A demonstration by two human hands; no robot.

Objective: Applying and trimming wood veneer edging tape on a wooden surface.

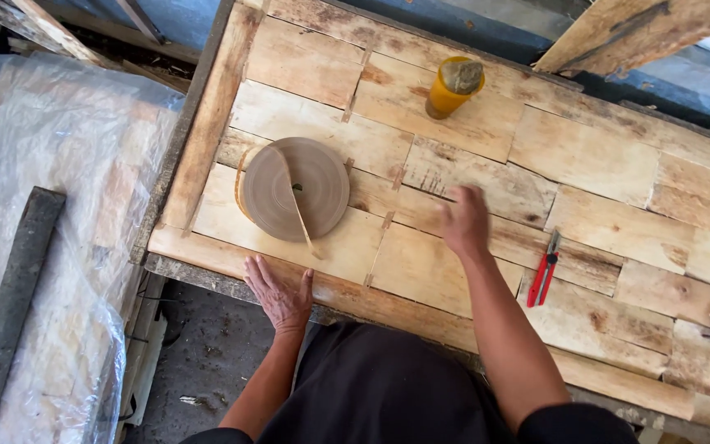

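Left hand: the left hand [279, 293] lay flat, palm down, fingers spread a little, on the near edge strip of the veneer sheet [470, 156]; it held nothing
Right hand: the right hand [463, 220] was blurred, pressed or passing over the sheet's middle pieces; fingers looked loosely together, empty as far as could be told
Sheet relative to the hands: it lay directly under both hands, reaching away from the person to the far edge of the workbench [176, 156]
Sheet's look: many pale thin wood pieces laid edge to edge in uneven rows, joined at seams by short brown tape tabs, with darker knots and stains here and there
Tape roll: a large flat roll of brown paper tape [293, 189] rested on the sheet just beyond the left hand, its loose end trailing toward the near edge
Cutter: a red utility knife [545, 269] lay on the sheet just right of the right forearm
Bottle: a yellow bottle [452, 87] with a grey cap stood near the far side
Left of the bench: a stack under clear plastic wrap [59, 205] with a dark bar [11, 312] on top
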